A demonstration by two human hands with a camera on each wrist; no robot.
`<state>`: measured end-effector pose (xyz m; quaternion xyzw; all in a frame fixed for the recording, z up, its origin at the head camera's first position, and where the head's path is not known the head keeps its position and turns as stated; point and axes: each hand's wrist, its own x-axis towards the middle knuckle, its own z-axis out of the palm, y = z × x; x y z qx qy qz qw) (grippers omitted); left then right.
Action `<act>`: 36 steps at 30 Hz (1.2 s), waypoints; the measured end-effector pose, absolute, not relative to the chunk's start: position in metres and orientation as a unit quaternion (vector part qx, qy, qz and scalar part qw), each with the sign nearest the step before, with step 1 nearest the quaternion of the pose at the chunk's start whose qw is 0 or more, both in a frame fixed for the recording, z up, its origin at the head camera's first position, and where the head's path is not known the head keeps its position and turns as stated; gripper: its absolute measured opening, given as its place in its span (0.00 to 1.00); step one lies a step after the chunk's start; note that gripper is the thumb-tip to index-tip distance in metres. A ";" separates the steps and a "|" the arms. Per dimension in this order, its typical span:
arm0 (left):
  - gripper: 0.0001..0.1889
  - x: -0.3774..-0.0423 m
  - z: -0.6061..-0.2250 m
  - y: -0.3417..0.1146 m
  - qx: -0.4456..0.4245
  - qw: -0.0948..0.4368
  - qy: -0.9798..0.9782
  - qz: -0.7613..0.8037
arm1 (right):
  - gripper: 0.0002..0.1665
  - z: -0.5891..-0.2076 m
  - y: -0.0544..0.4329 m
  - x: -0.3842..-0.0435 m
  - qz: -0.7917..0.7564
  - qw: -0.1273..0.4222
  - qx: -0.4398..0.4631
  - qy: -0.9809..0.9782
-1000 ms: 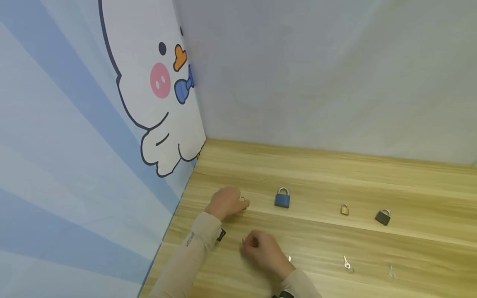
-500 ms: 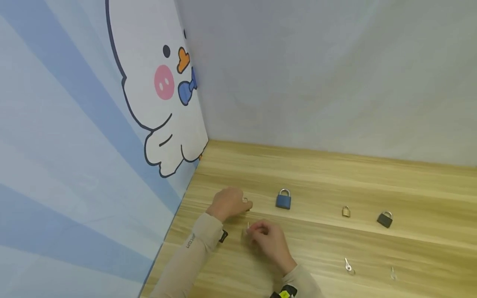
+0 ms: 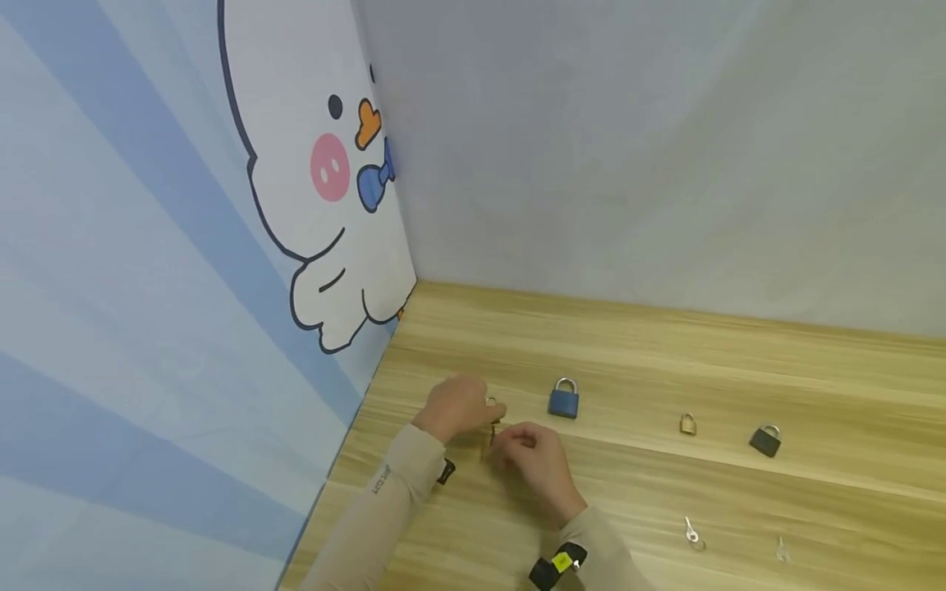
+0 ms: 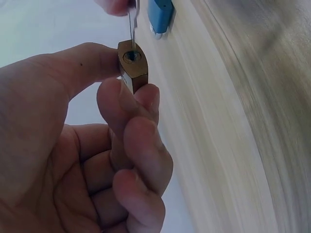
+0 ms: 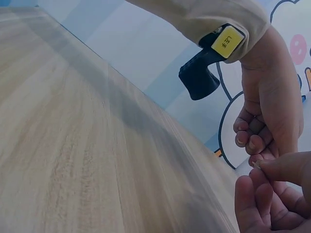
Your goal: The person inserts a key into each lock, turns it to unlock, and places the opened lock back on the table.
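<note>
Between its thumb and fingers, my left hand grips a small brass padlock, with the keyhole side facing the left wrist camera. My right hand pinches a thin silver key. The key's tip sits right at the padlock's keyhole. In the right wrist view both hands meet at the lower right, and the fingers mostly hide the key and lock. Just right of the left hand stands a blue padlock with a silver shackle.
Farther right on the wooden table lie another small brass padlock and a black padlock. Nearer the front are a key on a ring and a second key. A cartoon-printed wall borders the left side.
My right hand has moved up and away from me, bringing the key from below to the padlock in my left hand. The left hand stays nearly in place.
</note>
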<state>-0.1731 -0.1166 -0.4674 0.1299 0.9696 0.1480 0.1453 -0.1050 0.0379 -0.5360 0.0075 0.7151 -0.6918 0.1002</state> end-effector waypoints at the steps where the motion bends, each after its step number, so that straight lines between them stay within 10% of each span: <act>1: 0.26 -0.173 -0.467 -0.116 0.131 0.143 0.970 0.148 | 0.05 -0.536 0.037 -0.106 -0.694 0.100 0.011 0.713; 36: 0.24 -0.171 -0.466 -0.114 0.123 0.152 0.968 0.158 | 0.09 -0.538 0.024 -0.111 -0.753 0.063 0.066 0.651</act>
